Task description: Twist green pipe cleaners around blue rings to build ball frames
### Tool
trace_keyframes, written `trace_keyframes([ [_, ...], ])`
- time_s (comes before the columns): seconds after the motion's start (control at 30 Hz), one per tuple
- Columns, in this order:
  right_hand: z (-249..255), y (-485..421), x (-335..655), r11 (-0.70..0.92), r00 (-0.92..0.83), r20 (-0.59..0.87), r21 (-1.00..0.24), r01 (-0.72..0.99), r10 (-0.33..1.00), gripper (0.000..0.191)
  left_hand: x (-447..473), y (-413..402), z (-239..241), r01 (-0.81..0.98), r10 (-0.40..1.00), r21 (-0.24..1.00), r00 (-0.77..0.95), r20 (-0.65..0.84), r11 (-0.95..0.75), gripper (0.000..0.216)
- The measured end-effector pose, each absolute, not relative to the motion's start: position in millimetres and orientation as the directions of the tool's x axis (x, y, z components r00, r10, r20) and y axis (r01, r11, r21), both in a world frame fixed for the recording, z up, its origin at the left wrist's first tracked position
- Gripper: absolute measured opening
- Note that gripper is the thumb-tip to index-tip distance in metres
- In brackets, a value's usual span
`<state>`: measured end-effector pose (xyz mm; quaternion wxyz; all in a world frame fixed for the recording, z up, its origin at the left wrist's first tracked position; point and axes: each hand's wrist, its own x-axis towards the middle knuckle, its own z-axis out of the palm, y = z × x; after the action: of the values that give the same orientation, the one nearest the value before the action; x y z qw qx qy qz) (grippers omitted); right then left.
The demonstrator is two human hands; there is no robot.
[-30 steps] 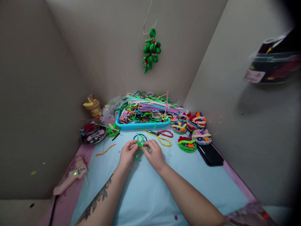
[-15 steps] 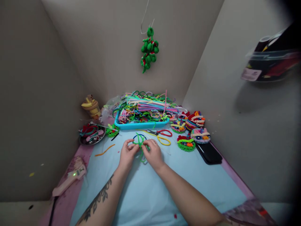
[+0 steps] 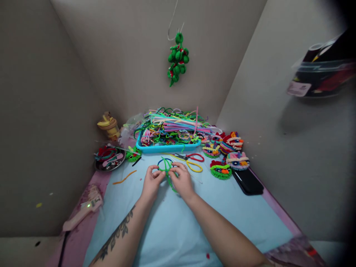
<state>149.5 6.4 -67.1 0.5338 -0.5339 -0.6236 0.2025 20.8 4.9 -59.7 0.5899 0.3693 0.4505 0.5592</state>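
Between my two hands, a little above the blue cloth [image 3: 178,222], are bright green pipe cleaners [image 3: 168,164] joined to a dark blue ring [image 3: 160,161]. My left hand [image 3: 152,181] pinches this work from the left, thumb against fingertips. From the right, my right hand [image 3: 181,180] pinches it too, its fingertips close to the left ones. One green strand hangs below the fingers, and another sticks up across the ring. The exact joint under my fingertips is hidden. Just beyond my right hand lie scissors [image 3: 194,167] with red and yellow handles.
A blue tray [image 3: 169,149] heaped with pipe cleaners stands at the back. Several fuzzy faces [image 3: 221,170] and a black phone [image 3: 247,181] sit on the right. On the left are a metal dish [image 3: 109,167], an orange pipe cleaner [image 3: 125,177] and a glue gun [image 3: 83,213].
The green strand below my fingers has swung a little to the right and hangs straighter. Both hands keep their pinch in nearly the same place. The view has shifted slightly.
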Motion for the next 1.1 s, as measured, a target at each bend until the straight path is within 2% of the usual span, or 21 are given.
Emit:
trace_keyframes([
  [0.2, -72.2, 7.4, 147.7, 0.293, 0.174, 0.402, -0.846, 0.445, 0.899, 0.009, 23.7, 4.4, -59.7, -0.326, 0.991, 0.938, -0.013, -0.132, 0.120, 0.043],
  [0.37, -74.1, 10.3, 147.7, 0.255, 0.147, 0.346, -0.867, 0.429, 0.927, 0.009, 23.6, 3.3, -57.7, -0.300, 0.993, 0.947, -0.003, -0.118, 0.112, 0.058],
  [0.5, -71.0, 12.5, 155.4, 0.268, 0.091, 0.325, -0.882, 0.387, 0.941, 0.010, 20.5, 4.7, -56.0, -0.283, 0.987, 0.952, -0.077, -0.142, 0.115, 0.066],
  [0.57, -66.9, 11.7, 160.8, 0.348, 0.022, 0.396, -0.830, 0.436, 0.918, 0.019, 18.2, 6.1, -55.2, -0.305, 0.978, 0.942, -0.110, -0.176, 0.136, 0.067],
  [0.7, -59.0, 6.7, 165.7, 0.578, -0.287, 0.516, -0.589, 0.565, 0.807, 0.035, 13.9, 9.2, -53.2, -0.397, 0.957, 0.897, -0.123, -0.264, 0.196, 0.069],
  [0.77, -58.2, 4.2, 163.7, 0.637, -0.380, 0.521, -0.511, 0.577, 0.764, 0.032, 12.6, 10.4, -52.6, -0.427, 0.948, 0.880, -0.133, -0.290, 0.209, 0.070],
  [0.9, -62.2, 2.1, 157.2, 0.689, -0.443, 0.539, -0.451, 0.567, 0.716, 0.016, 12.1, 10.9, -53.2, -0.445, 0.946, 0.869, -0.129, -0.299, 0.214, 0.068],
  [1.0, -63.3, 1.5, 155.1, 0.700, -0.423, 0.566, -0.480, 0.529, 0.708, 0.012, 13.0, 10.0, -54.5, -0.382, 0.962, 0.906, -0.120, -0.244, 0.181, 0.062],
  [1.1, -59.2, -0.4, 156.4, 0.663, -0.305, 0.591, -0.627, 0.410, 0.747, 0.012, 15.2, 9.0, -55.8, -0.221, 0.985, 0.973, -0.143, -0.098, 0.064, 0.057],
])
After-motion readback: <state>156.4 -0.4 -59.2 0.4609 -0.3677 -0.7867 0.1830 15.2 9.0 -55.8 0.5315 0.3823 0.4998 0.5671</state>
